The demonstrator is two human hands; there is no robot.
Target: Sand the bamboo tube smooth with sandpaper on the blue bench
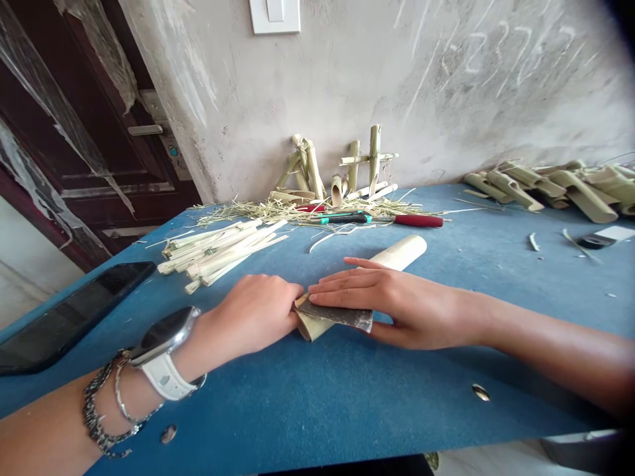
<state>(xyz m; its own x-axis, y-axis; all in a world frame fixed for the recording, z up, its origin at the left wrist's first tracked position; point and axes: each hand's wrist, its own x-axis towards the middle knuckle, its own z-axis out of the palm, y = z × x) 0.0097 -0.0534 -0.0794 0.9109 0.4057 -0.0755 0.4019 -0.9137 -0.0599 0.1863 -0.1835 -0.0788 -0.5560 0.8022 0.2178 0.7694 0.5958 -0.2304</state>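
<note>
A pale bamboo tube lies slantwise on the blue table in front of me, its near end open. My left hand is closed at that near end, fingertips mostly hidden behind the knuckles. Over the tube lies a dark grey sheet with a worn edge, which looks like sandpaper. My right hand presses it onto the tube with its fingers laid along the top, the thumb below by the sheet's lower corner.
Bundled bamboo strips lie left of the tube. Behind are shavings, a red-handled tool, a green-and-black tool and small bamboo structures. Split bamboo pieces are piled far right. A phone rests at left.
</note>
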